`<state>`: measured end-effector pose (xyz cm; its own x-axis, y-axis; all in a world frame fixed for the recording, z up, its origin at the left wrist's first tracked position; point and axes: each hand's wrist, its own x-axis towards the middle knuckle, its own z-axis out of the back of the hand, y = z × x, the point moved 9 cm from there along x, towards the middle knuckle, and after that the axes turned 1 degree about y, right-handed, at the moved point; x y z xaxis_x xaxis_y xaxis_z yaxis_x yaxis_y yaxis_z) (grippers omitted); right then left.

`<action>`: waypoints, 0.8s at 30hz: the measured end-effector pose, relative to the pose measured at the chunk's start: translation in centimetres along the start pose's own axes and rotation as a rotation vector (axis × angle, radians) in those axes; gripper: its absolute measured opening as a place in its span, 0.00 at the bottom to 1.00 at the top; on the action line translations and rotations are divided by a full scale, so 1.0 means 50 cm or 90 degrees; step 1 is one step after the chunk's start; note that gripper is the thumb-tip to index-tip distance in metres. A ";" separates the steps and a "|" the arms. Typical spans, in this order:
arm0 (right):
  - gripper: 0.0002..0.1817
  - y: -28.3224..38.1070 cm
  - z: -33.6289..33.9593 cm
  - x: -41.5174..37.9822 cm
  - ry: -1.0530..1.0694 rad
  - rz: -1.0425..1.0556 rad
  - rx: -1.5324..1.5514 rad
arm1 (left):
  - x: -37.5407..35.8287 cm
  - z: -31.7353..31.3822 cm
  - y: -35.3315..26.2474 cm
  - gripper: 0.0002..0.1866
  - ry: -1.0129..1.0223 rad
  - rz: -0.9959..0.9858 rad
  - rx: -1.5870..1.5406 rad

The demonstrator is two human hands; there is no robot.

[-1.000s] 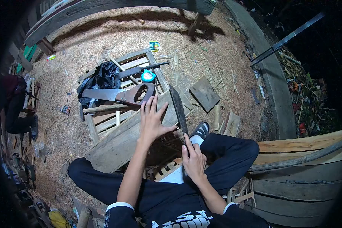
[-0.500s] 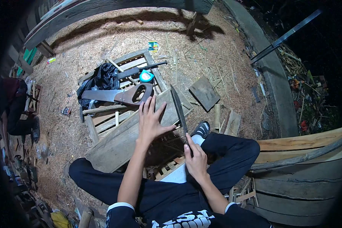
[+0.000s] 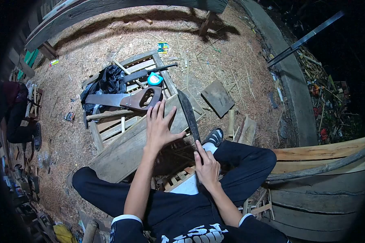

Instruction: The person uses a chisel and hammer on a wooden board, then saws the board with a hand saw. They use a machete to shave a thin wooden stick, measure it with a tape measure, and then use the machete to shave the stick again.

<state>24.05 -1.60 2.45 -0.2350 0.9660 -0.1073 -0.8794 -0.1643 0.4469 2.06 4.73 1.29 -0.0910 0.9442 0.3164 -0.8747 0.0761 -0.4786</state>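
Note:
My left hand (image 3: 159, 131) lies with fingers spread on a long grey wooden board (image 3: 119, 157) that slants across in front of me. In my right hand (image 3: 208, 167) is a machete (image 3: 188, 115), its handle in my closed fingers and the index finger stretched along it. The dark blade points away from me, with its flat side showing and its tip by the board's far end. Just beyond my left fingertips rests a handsaw (image 3: 104, 99) with a brown handle. Near the saw sit a teal tape measure (image 3: 154, 79) and a second long blade (image 3: 137, 75).
A slatted wooden frame (image 3: 166, 72) carries the tools, a black plastic bag (image 3: 110, 80) and a hammer (image 3: 86, 120). To the right lie a square wood block (image 3: 217, 98) and stacked planks (image 3: 312, 198). Another person's leg (image 3: 22, 131) shows at far left. Shavings cover the ground.
The machete has turned so more of its flat side faces me, and its tip has shifted slightly left. My left hand stays spread on the board.

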 end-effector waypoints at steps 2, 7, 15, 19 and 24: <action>0.24 -0.008 -0.001 0.000 -0.043 0.022 0.084 | -0.001 0.002 0.001 0.54 -0.001 0.000 0.001; 0.23 0.000 0.034 0.007 -0.144 0.077 0.218 | -0.002 0.001 0.001 0.54 -0.010 -0.004 0.001; 0.22 -0.004 0.015 0.001 -0.047 0.001 -0.026 | 0.000 -0.001 0.001 0.53 -0.007 -0.006 0.003; 0.22 -0.009 0.005 0.006 -0.024 -0.022 0.057 | -0.002 -0.003 0.004 0.53 -0.007 -0.002 0.001; 0.24 -0.015 0.015 0.012 -0.070 0.025 0.249 | -0.001 0.000 0.001 0.54 -0.009 -0.005 -0.004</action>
<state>24.90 -0.73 2.72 -0.2011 0.9796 0.0018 -0.6422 -0.1332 0.7549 2.03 4.68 1.27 -0.0911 0.9389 0.3318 -0.8726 0.0852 -0.4809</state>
